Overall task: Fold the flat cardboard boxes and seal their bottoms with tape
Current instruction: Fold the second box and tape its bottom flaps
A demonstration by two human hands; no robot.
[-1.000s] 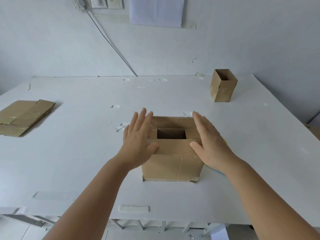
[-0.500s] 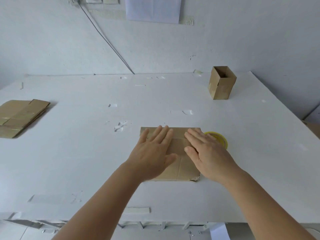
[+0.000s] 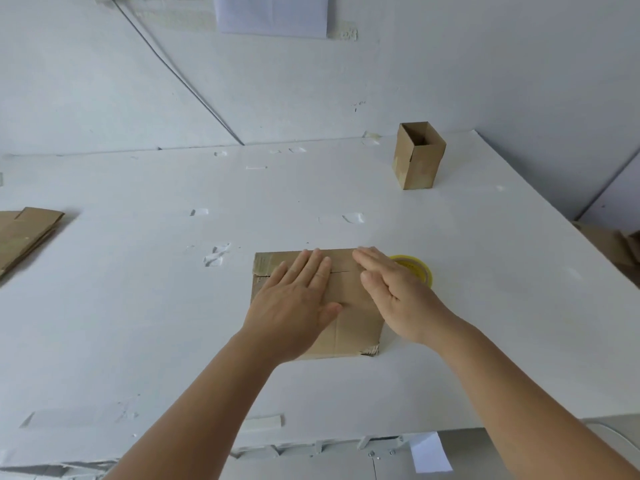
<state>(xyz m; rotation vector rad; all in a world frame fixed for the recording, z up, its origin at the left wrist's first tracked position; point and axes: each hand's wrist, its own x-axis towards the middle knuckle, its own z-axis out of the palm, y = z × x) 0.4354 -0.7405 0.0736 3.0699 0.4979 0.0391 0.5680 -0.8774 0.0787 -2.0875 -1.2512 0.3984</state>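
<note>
**Hands Flat on Closed Flaps, Tape Not Yet Applied**

Both hands lie spread on the box at the middle of the desk. We find the left hand [image 3: 298,303] palm-down with straight fingers over the left and centre of the box [image 3: 349,327], pressing on the folded flaps. The right hand [image 3: 398,296] is likewise flat and unclenched, its fingers laid along the right part of the top face. Neither hand pinches or grips anything.

The box stands near the desk's front edge, and its upward face shows a seam [image 3: 341,271] running left to right between the fingertips of the two hands. A short strip of old tape appears at the far-left corner of that face; we cannot tell whether it bears on the seam. The yellow tape roll [image 3: 420,268] lies flat on the desk [image 3: 138,323], just beside the box on its right, partly hidden behind the right hand.

We judge the step in hand to be closing the bottom flaps and holding them shut. Sealing is not yet done. The next move, in our view, calls for one hand to keep the flaps down while the other takes up the roll and draws tape along the seam.

Also noted: a finished open box [image 3: 417,157] at far right, and a stack of flat boxes [image 3: 24,233] at the left edge.
</note>
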